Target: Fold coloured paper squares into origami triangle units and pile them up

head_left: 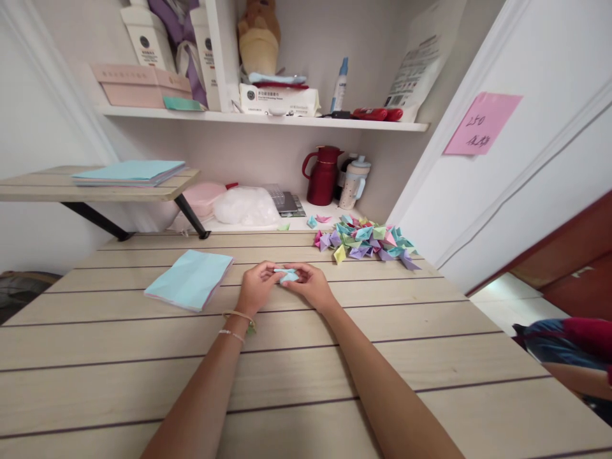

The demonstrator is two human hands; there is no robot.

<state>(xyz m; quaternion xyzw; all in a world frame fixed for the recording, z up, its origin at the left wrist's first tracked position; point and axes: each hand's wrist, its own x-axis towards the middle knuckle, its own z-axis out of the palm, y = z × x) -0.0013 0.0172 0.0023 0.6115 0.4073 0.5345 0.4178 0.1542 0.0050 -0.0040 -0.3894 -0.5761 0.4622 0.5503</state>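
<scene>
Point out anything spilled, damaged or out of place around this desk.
Nothing looks spilled or damaged. One green piece lies by the plastic bag, apart from the heap of folded paper, so it looks stray.

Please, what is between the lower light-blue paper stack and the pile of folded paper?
In the head view: the left hand and right hand, holding blue paper.

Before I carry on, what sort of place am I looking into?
Probably a personal desk nook, perhaps in a home or dormitory: a plank-topped table, a white shelf above it bearing a plush toy, and a red jug at the back.
</scene>
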